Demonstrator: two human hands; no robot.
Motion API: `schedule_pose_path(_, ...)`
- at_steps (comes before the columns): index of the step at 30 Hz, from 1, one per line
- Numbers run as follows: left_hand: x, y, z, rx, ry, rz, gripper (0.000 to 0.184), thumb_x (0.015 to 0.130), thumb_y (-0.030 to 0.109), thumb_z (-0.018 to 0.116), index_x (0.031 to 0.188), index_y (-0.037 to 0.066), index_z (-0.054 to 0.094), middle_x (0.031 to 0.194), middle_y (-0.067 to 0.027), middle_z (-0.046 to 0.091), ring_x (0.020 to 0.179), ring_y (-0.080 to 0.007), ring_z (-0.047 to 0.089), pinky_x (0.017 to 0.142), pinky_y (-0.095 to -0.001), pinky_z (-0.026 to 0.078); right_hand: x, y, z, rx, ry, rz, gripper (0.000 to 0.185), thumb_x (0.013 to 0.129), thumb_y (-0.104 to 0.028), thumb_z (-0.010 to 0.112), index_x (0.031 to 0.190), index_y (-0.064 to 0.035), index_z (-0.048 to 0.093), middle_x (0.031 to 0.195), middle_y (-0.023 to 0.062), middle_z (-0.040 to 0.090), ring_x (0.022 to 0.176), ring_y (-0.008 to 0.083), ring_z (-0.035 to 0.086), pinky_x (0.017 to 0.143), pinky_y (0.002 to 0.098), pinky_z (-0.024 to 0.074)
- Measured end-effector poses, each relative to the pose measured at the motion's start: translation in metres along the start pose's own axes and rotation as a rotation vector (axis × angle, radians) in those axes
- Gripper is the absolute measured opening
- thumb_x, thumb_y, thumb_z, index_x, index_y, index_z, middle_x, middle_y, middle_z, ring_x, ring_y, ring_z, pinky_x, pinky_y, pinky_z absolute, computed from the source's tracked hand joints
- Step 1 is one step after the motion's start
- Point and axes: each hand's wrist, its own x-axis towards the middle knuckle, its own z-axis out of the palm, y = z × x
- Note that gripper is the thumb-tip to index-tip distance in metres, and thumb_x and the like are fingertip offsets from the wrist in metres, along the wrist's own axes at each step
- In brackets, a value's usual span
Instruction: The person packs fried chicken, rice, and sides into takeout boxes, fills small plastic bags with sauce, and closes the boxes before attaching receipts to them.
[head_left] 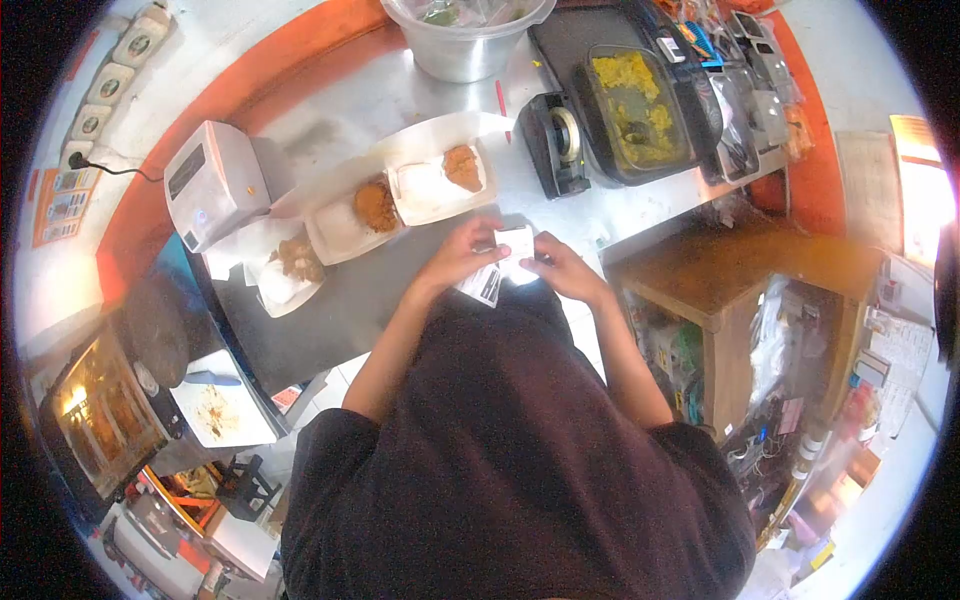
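Note:
Close to my body, at the table's front edge, both hands hold a white printed paper slip (516, 243). My left hand (462, 258) pinches its left side, and a printed part (482, 286) hangs down below those fingers. On the other side, the thumb and fingers of my right hand (566, 270) are closed on the right edge. Just beyond my hands stand three open paper food boxes in a row: the right one (428, 212), the middle one (335, 245) and the left one (275, 305). Each holds white rice and a brown fried piece.
A white printer-like device (212, 185) stands at the left. Behind are a metal bowl (465, 60), a black tape dispenser (540, 150) and a container of yellow-green food (640, 150). A wooden shelf (720, 290) is to my right; a cutting board (235, 420) with a knife lies left.

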Motion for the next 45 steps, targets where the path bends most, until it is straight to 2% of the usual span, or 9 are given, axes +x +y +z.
schedule_pose_path(7,0.011,-0.014,0.019,0.002,0.158,0.304,0.055,0.089,0.005,0.074,0.137,0.010,0.047,0.104,-0.0108,0.068,0.100,-0.0180,0.066,0.086,-0.0332,0.052,0.000,0.016,0.006,-0.190,0.008,-0.011,0.027,0.091,-0.010,0.070,0.116,-0.0008,0.068,0.104,0.0112,0.061,0.094,0.0213,0.059,0.085,0.0342,0.0498)
schedule_pose_path(15,0.002,0.011,0.003,1.187,0.374,0.232,0.054,0.084,0.005,0.069,0.133,0.001,0.047,0.134,-0.0170,0.054,0.110,-0.0386,0.064,0.093,-0.0473,0.053,0.040,0.077,0.034,-0.248,0.361,-0.250,0.045,0.081,0.004,0.061,0.126,0.0010,0.061,0.113,0.0209,0.061,0.112,0.0393,0.060,0.097,0.0442,0.0509)
schedule_pose_path(18,0.004,0.010,-0.003,1.138,0.224,-0.006,0.057,0.086,0.008,0.068,0.137,-0.001,0.045,0.140,-0.0185,0.048,0.112,-0.0402,0.063,0.093,-0.0499,0.053,0.060,0.084,0.042,-0.363,0.458,-0.174,0.062,0.081,0.003,0.060,0.142,0.0015,0.048,0.130,0.0241,0.051,0.118,0.0425,0.057,0.099,0.0467,0.0506)
schedule_pose_path(22,-0.002,0.021,-0.002,1.027,0.260,0.110,0.060,0.087,0.009,0.068,0.140,-0.002,0.043,0.141,-0.0192,0.047,0.112,-0.0391,0.064,0.093,-0.0493,0.053,0.085,0.070,0.051,-0.378,0.454,-0.127,0.074,0.083,-0.002,0.060,0.152,0.0004,0.034,0.139,0.0263,0.041,0.120,0.0464,0.055,0.099,0.0485,0.0512)
schedule_pose_path(28,-0.007,0.019,-0.010,0.840,0.220,0.157,0.052,0.085,0.012,0.073,0.132,0.000,0.052,0.138,-0.0179,0.048,0.111,-0.0408,0.062,0.094,-0.0489,0.052,0.097,0.042,0.055,-0.387,0.431,-0.174,0.066,0.083,-0.010,0.068,0.144,-0.0025,0.044,0.133,0.0244,0.046,0.116,0.0469,0.057,0.093,0.0506,0.0529)
schedule_pose_path(33,-0.033,0.023,-0.015,0.619,0.332,0.025,0.034,0.085,0.011,0.075,0.116,0.005,0.061,0.121,-0.0136,0.055,0.095,-0.0286,0.063,0.081,-0.0399,0.054,0.089,0.032,0.053,-0.523,0.345,0.091,0.044,0.087,-0.023,0.075,0.126,-0.0070,0.060,0.129,0.0227,0.049,0.112,0.0451,0.060,0.090,0.0509,0.0533)
schedule_pose_path(41,-0.074,-0.040,-0.030,0.160,0.558,0.091,0.028,0.087,0.010,0.079,0.109,0.005,0.063,0.088,-0.0011,0.063,0.075,-0.0074,0.057,0.066,-0.0246,0.048,0.055,0.003,0.065,-0.657,0.451,-0.248,0.036,0.093,-0.025,0.070,0.122,-0.0052,0.062,0.124,0.0201,0.053,0.108,0.0390,0.062,0.086,0.0485,0.0535)
schedule_pose_path(43,-0.079,-0.038,-0.028,0.164,0.601,0.093,0.028,0.088,0.010,0.079,0.110,0.005,0.063,0.085,0.0010,0.063,0.073,-0.0054,0.056,0.065,-0.0233,0.047,0.049,-0.008,0.075,-0.480,0.244,-0.373,0.041,0.094,-0.024,0.070,0.128,-0.0041,0.060,0.119,0.0192,0.058,0.107,0.0352,0.063,0.088,0.0451,0.0528)
schedule_pose_path(45,-0.078,-0.035,-0.024,0.063,0.635,0.123,0.029,0.088,0.011,0.079,0.111,0.005,0.063,0.086,0.0006,0.064,0.074,-0.0058,0.058,0.067,-0.0229,0.048,0.047,-0.016,0.090,0.021,-0.181,-0.116,0.048,0.092,-0.025,0.076,0.131,-0.0032,0.059,0.114,0.0127,0.065,0.100,0.0209,0.064,0.087,0.0367,0.0521)
